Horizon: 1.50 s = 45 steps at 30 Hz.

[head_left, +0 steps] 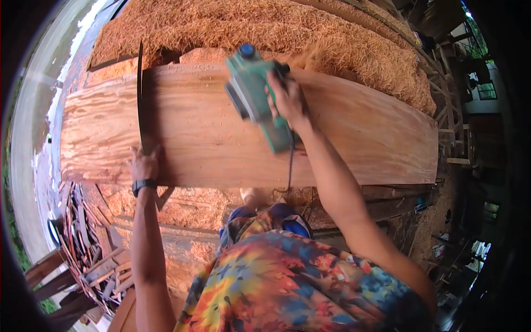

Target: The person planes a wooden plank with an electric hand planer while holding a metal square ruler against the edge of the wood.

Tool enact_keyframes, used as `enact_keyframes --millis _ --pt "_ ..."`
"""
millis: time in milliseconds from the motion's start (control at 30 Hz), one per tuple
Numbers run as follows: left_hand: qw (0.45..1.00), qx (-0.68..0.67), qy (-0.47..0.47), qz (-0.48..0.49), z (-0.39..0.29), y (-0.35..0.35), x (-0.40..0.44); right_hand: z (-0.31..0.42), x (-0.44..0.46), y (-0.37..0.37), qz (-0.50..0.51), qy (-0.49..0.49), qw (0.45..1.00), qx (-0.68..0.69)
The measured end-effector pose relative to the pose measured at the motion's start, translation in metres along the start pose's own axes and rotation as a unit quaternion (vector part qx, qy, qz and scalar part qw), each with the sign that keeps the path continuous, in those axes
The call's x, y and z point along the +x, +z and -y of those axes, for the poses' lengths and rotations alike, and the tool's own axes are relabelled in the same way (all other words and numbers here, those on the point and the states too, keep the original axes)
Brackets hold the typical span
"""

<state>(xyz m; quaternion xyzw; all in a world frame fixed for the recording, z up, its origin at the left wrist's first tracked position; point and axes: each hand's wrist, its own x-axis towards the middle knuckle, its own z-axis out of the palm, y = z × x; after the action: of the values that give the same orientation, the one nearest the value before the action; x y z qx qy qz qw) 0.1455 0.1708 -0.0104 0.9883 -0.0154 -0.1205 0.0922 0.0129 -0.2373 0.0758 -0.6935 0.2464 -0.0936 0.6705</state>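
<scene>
A wide wooden board [204, 133] lies across in front of me, its grain bare and a few shavings on it. My right hand [289, 102] is closed around the handle of a green electric planer [255, 88], which sits over the board's middle, slightly blurred by motion. A dark cord [291, 166] hangs from the planer toward me. On the near left part of the board rests my left hand [144, 165], its fingers spread over the surface, beside the lower end of a thin dark upright strip [140, 99]. A dark band circles the left wrist.
Deep heaps of wood shavings [343, 50] lie beyond the board, and more shavings [188, 207] cover the ground on the near side. Several wood offcuts [91, 238] are piled at the lower left. Wooden frames [451, 105] stand at the right.
</scene>
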Motion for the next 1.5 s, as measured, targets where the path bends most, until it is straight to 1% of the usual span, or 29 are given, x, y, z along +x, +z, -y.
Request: enact_keyframes --millis 100,200,233,267,300,333,367,433,467,500,533,567,600,700,733,867,900,967,1033,1100,1133,1200,1233,1267,1300,1333,1400,1433,1500 --pt "1.0 0.017 0.011 -0.014 -0.007 -0.007 -0.007 0.01 0.041 0.012 -0.001 0.006 0.999 0.049" --pt "0.995 -0.084 0.006 0.054 -0.017 -0.029 -0.022 0.012 0.037 0.01 0.006 0.0 0.998 0.056" --pt "0.999 0.021 0.029 -0.038 -0.013 -0.019 -0.016 0.011 0.025 0.007 0.007 -0.005 0.999 0.051" --pt "0.999 0.03 0.015 -0.035 -0.005 -0.013 -0.012 0.008 0.011 0.004 0.008 -0.009 0.999 0.047" --pt "0.999 0.038 0.0 -0.031 -0.016 -0.027 -0.02 0.0 -0.005 -0.002 0.011 -0.027 0.998 0.049" --pt "0.999 0.046 -0.014 -0.025 -0.022 -0.032 -0.025 -0.004 -0.03 -0.014 0.021 0.027 0.999 0.018" --pt "0.999 0.03 -0.016 0.022 -0.011 -0.027 -0.013 -0.009 -0.058 -0.022 0.021 0.045 0.998 0.033" --pt "0.997 0.06 -0.048 0.024 -0.004 -0.016 -0.003 -0.026 -0.118 -0.042 0.016 0.047 0.999 0.012" --pt "0.995 0.074 -0.065 0.022 -0.002 -0.012 0.001 -0.03 -0.15 -0.051 0.006 0.066 0.998 0.003" --pt "0.994 0.086 -0.071 0.02 0.0 -0.008 0.004 -0.039 -0.18 -0.063 0.01 0.059 0.998 -0.008" --pt "0.994 0.081 -0.07 0.028 -0.005 -0.011 0.0 -0.047 -0.209 -0.072 -0.009 0.055 0.998 0.008" --pt "0.994 0.078 -0.07 0.036 -0.012 -0.019 -0.006 -0.058 -0.238 -0.082 -0.013 0.081 0.996 0.027" --pt "0.994 0.075 -0.069 0.044 -0.016 -0.024 -0.01 -0.064 -0.263 -0.094 0.0 0.079 0.997 0.027" --pt "0.996 0.063 -0.064 0.026 -0.016 -0.026 -0.012 -0.068 -0.304 -0.107 0.015 0.075 0.996 0.041" --pt "0.995 0.063 -0.064 0.034 -0.015 -0.025 -0.011 -0.068 -0.307 -0.109 0.015 0.074 0.996 0.048" --pt "0.994 0.077 -0.059 0.043 -0.011 -0.021 -0.004 -0.06 -0.27 -0.102 0.013 0.077 0.996 0.032" --pt "0.994 0.084 -0.057 0.039 -0.012 -0.021 -0.004 -0.057 -0.252 -0.097 0.004 0.081 0.996 0.041" --pt "0.995 0.066 -0.064 0.049 -0.015 -0.025 -0.008 -0.045 -0.21 -0.086 -0.009 0.083 0.996 0.011" --pt "0.994 0.066 -0.073 0.048 -0.019 -0.028 -0.011 -0.036 -0.163 -0.077 -0.001 0.071 0.997 0.01" --pt "0.992 0.088 -0.084 0.039 -0.021 -0.029 -0.012 -0.021 -0.113 -0.064 -0.016 0.051 0.998 0.01" --pt "0.994 0.078 -0.068 0.021 -0.017 -0.026 -0.011 -0.015 -0.088 -0.059 -0.023 0.025 0.999 0.008" --pt "0.998 0.058 -0.034 -0.013 -0.007 -0.018 -0.003 -0.013 -0.035 -0.056 -0.024 0.024 0.999 0.018" --pt "0.998 0.059 -0.027 -0.027 0.0 -0.011 0.002 -0.007 -0.015 -0.051 -0.027 -0.008 0.999 0.039" --pt "0.997 0.059 -0.018 -0.043 0.005 -0.006 0.007 -0.007 0.005 -0.051 -0.021 -0.019 0.998 0.048" --pt "0.998 0.063 -0.019 -0.001 0.003 -0.009 0.01 -0.005 0.016 -0.05 -0.026 -0.033 0.998 0.042" --pt "0.998 0.066 -0.014 0.017 0.0 -0.01 0.012 -0.002 0.02 -0.052 -0.011 -0.018 0.999 0.043" --pt "0.996 0.075 -0.009 0.048 0.0 -0.016 0.01 -0.006 0.011 -0.054 -0.014 -0.024 0.999 0.043" --pt "0.994 0.078 0.0 0.078 -0.01 -0.028 0.002 -0.006 -0.002 -0.053 -0.015 -0.007 0.999 0.05" --pt "0.994 0.084 -0.003 0.063 -0.004 -0.021 0.008 -0.014 -0.048 -0.054 -0.015 0.027 0.998 0.06"
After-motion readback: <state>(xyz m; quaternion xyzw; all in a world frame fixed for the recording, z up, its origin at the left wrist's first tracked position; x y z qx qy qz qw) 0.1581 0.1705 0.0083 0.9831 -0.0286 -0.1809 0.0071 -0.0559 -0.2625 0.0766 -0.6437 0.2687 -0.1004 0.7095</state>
